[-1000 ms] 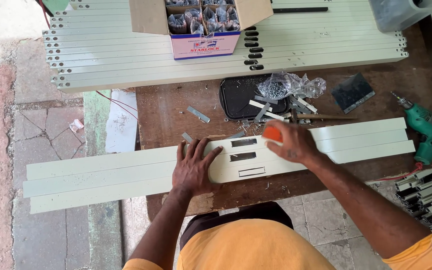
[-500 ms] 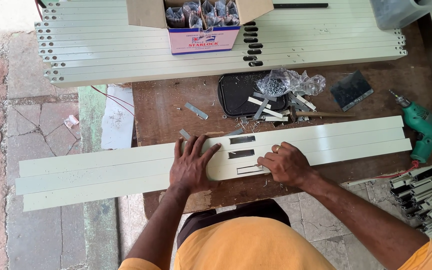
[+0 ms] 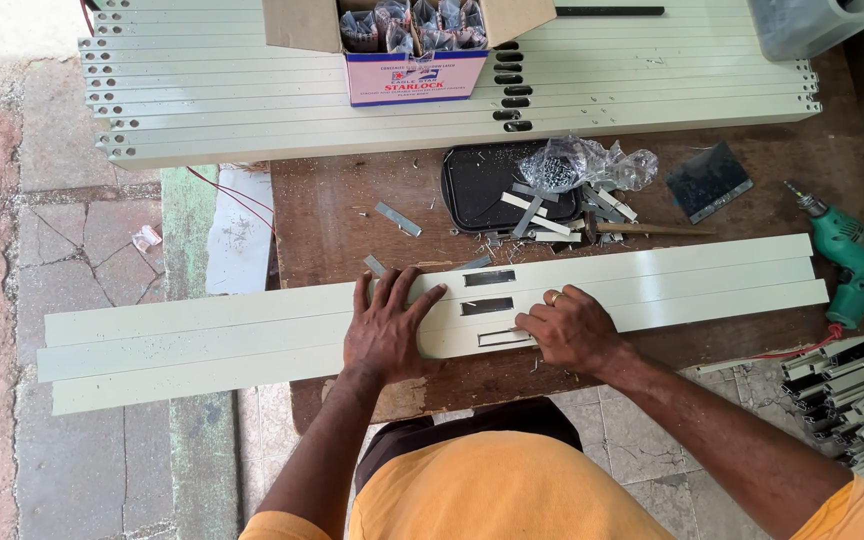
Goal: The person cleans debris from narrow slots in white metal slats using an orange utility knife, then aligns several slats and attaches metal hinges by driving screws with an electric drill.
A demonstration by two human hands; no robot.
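Smooth, cream-painted metal strips [image 3: 652, 285] with a satin sheen lie on a worn, scratched brown wooden surface [image 3: 332, 220], beside a matt black plastic tray [image 3: 482, 180], crinkled clear plastic bag [image 3: 577, 165], printed cardboard box [image 3: 412, 60] and glossy green plastic drill [image 3: 852, 250], above cracked rough concrete floor [image 3: 82, 230].

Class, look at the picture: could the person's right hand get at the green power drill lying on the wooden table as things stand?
Probably yes. The right hand rests on the pale metal strips, and the green power drill lies uncovered further along that side, with nothing between them.
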